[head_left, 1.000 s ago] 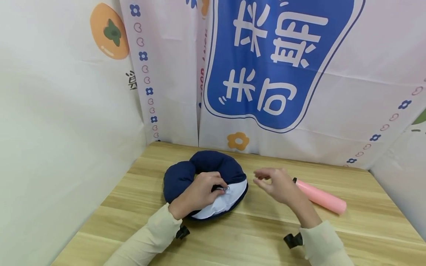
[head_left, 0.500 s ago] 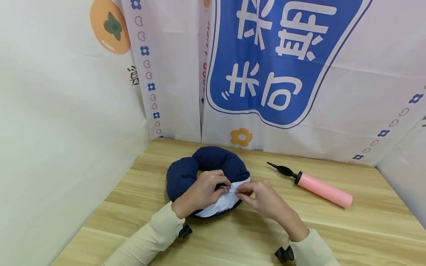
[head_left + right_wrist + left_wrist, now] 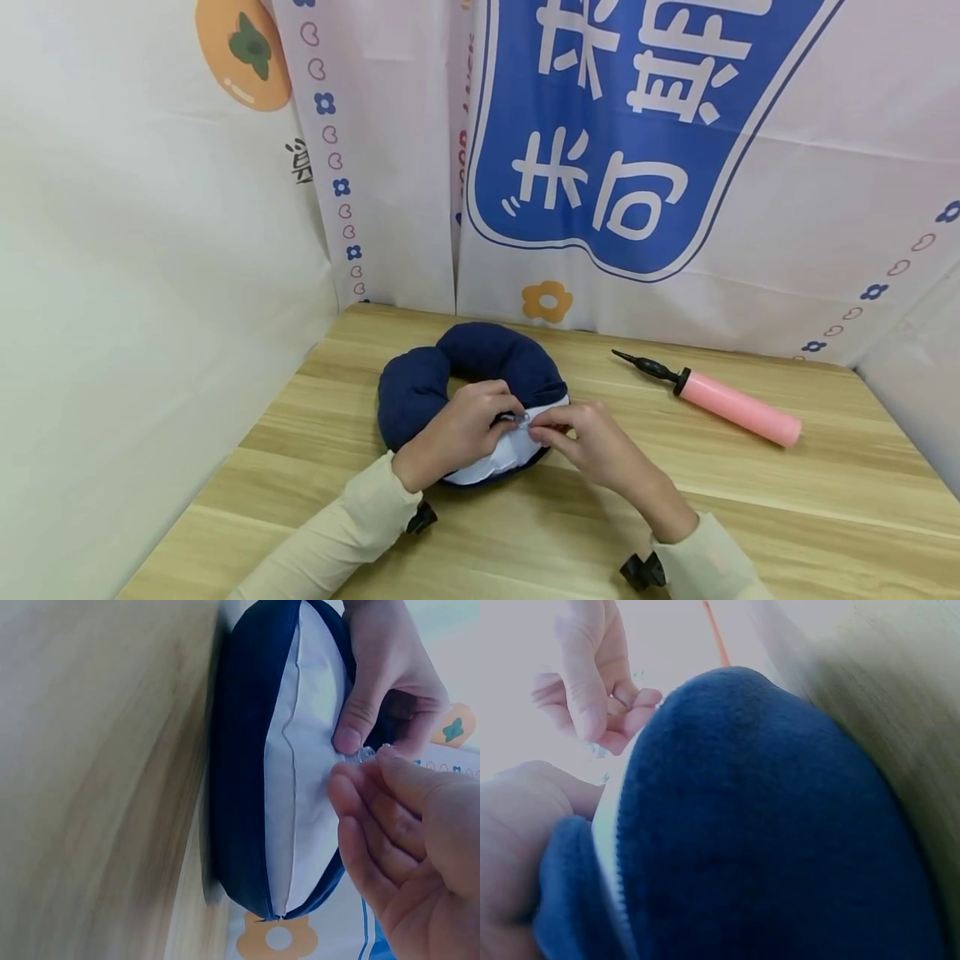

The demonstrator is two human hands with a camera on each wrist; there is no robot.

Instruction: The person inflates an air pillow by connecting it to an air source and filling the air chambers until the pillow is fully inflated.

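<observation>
A navy neck pillow point(image 3: 414, 392) lies on the table, its cover unzipped along one side so the white inner bladder point(image 3: 304, 742) shows. From the bladder sticks a small clear air valve point(image 3: 366, 754). My left hand point(image 3: 467, 421) pinches the valve at its base, thumb on the white bladder and fingers on the far side. On the other side, my right hand point(image 3: 588, 437) holds the valve's tip between thumb and forefinger. In the left wrist view, the pillow's zip edge point(image 3: 622, 877) runs up towards both hands.
A pink hand pump point(image 3: 742, 408) with a black nozzle point(image 3: 645, 365) lies to the right of the pillow on the wooden table point(image 3: 480, 550). A printed cloth point(image 3: 390, 167) hangs behind the table's back edge.
My right hand has moved left from beside the pump to the valve and now pinches its tip. The left hand has kept its place on the valve.
</observation>
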